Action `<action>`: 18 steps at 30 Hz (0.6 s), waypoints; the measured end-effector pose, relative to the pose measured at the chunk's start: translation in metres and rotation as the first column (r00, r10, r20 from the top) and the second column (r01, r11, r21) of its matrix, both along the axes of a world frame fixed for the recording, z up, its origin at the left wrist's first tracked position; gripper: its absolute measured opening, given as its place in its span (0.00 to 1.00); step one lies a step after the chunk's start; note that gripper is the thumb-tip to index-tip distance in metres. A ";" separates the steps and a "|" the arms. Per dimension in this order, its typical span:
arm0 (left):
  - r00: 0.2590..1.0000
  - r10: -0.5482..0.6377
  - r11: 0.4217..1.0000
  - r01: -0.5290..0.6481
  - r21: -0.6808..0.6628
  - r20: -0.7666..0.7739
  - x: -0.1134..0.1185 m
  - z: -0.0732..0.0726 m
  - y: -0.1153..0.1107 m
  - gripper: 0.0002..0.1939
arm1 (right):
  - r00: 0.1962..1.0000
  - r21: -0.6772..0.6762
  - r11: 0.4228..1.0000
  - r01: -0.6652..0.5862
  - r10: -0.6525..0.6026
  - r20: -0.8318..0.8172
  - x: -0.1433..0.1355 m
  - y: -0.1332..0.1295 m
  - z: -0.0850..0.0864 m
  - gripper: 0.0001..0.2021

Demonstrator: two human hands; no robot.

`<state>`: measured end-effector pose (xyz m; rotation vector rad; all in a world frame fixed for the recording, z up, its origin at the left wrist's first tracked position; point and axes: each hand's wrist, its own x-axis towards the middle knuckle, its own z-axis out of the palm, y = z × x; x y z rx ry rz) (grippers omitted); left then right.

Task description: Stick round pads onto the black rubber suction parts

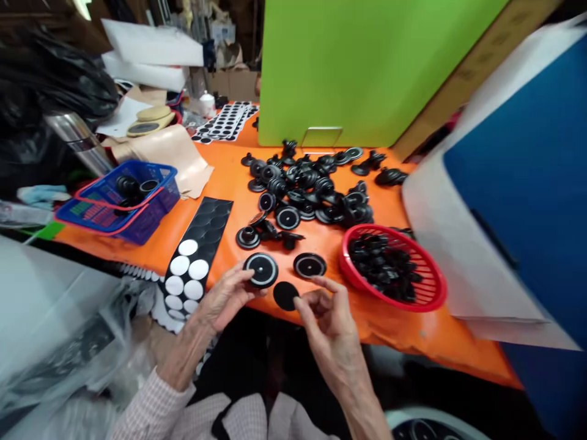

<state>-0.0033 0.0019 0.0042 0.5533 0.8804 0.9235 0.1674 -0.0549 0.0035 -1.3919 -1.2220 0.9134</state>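
My left hand (232, 296) grips a round black disc part (261, 271) with a pale ring on its face, thumb on top. Between the thumb and fingers of my right hand (328, 311) is a thin flat black circle (285, 296), held by its right edge. A second ringed disc part (310, 265) lies on the orange table just beyond my right fingertips. Left of my left hand, a black sheet (208, 223) of round stickers shows several white circles at its near end. Farther back is a heap of black parts (307, 183).
On the right, a red basket (439, 278) holds small black parts. A blue basket (158, 223) with black parts stands left. A green board (367, 67) rises behind the orange table (380, 324); white and blue sheets (523, 177) lean at right. A metal flask (82, 143) is far left.
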 end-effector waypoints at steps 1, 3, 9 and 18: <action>0.999 -0.020 0.999 0.022 0.042 -0.033 -0.002 -0.001 -0.004 0.08 | 0.997 -0.056 0.998 -0.011 0.007 -0.074 -0.002 0.001 0.000 0.11; 0.996 -0.044 0.995 0.051 0.085 -0.083 -0.006 -0.002 -0.012 0.11 | 0.978 -0.159 0.986 -0.058 0.024 -0.207 -0.005 0.001 0.001 0.12; 0.996 -0.030 0.997 0.036 0.065 -0.081 -0.007 -0.003 -0.025 0.23 | 0.951 -0.223 0.975 -0.006 -0.063 -0.302 -0.015 0.007 -0.002 0.15; 0.998 -0.034 0.998 0.036 0.057 -0.045 -0.004 -0.005 -0.029 0.23 | 0.959 -0.209 0.973 0.100 -0.150 -0.242 -0.033 0.006 -0.010 0.14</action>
